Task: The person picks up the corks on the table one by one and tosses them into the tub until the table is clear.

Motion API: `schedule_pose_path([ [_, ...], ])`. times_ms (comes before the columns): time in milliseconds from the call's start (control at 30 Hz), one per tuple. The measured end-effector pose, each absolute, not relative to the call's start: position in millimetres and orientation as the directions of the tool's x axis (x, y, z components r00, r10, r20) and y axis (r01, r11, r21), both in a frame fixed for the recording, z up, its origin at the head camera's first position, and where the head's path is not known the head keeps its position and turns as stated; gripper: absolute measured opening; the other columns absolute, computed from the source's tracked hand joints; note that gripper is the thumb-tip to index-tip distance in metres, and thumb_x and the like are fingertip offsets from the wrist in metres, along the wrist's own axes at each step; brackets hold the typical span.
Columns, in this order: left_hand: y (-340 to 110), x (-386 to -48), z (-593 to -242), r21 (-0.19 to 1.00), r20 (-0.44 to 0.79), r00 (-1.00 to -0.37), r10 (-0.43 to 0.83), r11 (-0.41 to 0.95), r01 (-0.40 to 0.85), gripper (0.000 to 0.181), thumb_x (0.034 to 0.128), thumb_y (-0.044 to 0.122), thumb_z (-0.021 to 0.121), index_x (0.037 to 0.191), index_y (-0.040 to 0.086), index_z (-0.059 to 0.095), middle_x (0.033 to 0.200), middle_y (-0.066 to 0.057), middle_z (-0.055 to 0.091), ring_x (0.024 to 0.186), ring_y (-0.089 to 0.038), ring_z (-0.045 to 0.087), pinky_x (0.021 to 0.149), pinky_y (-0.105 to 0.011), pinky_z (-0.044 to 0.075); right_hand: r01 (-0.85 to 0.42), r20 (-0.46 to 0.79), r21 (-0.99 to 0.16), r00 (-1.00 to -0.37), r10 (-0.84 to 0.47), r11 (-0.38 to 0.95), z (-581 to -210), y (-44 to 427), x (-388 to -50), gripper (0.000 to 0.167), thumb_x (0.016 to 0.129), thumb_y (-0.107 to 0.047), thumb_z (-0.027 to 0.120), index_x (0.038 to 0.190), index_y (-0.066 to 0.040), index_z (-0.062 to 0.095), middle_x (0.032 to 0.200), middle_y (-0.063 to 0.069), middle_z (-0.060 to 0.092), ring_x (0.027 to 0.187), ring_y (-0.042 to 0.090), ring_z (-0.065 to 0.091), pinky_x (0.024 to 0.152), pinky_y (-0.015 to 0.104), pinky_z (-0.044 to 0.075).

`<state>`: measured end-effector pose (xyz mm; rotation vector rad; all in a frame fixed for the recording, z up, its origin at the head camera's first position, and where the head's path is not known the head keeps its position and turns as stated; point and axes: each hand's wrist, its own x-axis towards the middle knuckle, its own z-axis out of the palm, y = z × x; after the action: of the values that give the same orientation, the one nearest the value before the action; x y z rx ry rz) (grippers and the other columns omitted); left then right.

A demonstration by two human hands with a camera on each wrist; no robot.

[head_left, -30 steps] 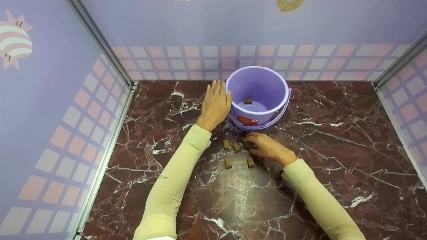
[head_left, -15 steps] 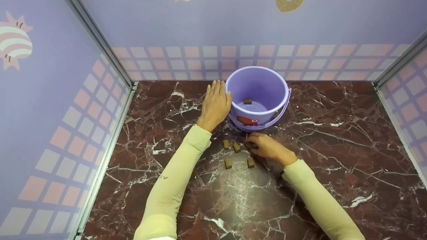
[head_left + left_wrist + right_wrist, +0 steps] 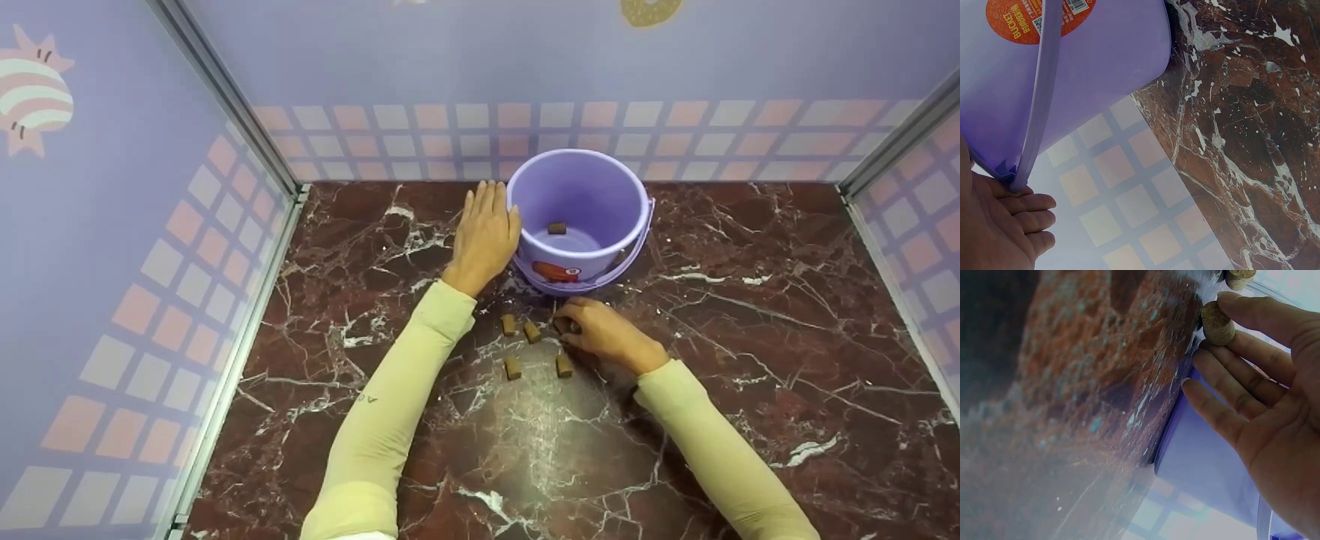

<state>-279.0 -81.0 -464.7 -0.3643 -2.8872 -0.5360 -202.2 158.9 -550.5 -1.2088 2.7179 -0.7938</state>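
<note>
The purple bucket (image 3: 585, 180) stands upright near the back wall, with one cork (image 3: 556, 228) visible on its bottom. My left hand (image 3: 484, 232) rests with straight fingers against the bucket's left side; in the left wrist view its fingers lie by the end of the bucket's handle (image 3: 1044, 84). Low in front of the bucket, my right hand (image 3: 604, 330) pinches a cork (image 3: 1217, 323) between thumb and fingers. Several loose corks lie just left of and below it, among them a cork (image 3: 532, 332) and a nearer cork (image 3: 564, 365).
Dark red marbled tabletop (image 3: 750, 360) spreads around the bucket. A purple back wall (image 3: 420, 60) with a checked border rises close behind it. Side panels, the left panel (image 3: 90, 225) among them, enclose the table on both sides.
My right hand has shifted very slightly to the right, keeping low in front of the bucket. The left hand, the bucket and the loose corks have stayed in place.
</note>
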Motion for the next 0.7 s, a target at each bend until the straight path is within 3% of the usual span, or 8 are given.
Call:
schedule_pose_path([
  [200, -80.9, -279.3, -464.4, 0.312, 0.214, -0.954, 0.211, 0.911, 0.271, 0.061, 0.1151, 0.03, 0.025, 0.161, -0.009, 0.033, 0.168, -0.025, 0.033, 0.16, -0.036, 0.022, 0.132, -0.044, 0.005, -0.681, 0.164, -0.458, -0.696, -0.699, 0.571, -549.8, 160.4, -203.1, 0.027, 0.086, -0.001, 0.082, 0.11, 0.004, 0.072, 0.102, 0.016, 0.071, 0.094, 0.036, 0.069, 0.089, 0.053, 0.06],
  [700, -80.8, -280.0, -464.2, 0.325, 0.205, -0.957, 0.204, 0.908, 0.263, 0.062, 0.1154, 0.031, 0.026, 0.162, -0.009, 0.032, 0.169, -0.025, 0.031, 0.16, -0.037, 0.021, 0.131, -0.041, 0.0, -0.683, 0.198, -0.447, -0.705, -0.681, 0.577, -543.8, 161.5, -199.2, 0.03, 0.088, -0.004, 0.083, 0.114, 0.005, 0.071, 0.11, 0.02, 0.069, 0.104, 0.04, 0.067, 0.096, 0.055, 0.058],
])
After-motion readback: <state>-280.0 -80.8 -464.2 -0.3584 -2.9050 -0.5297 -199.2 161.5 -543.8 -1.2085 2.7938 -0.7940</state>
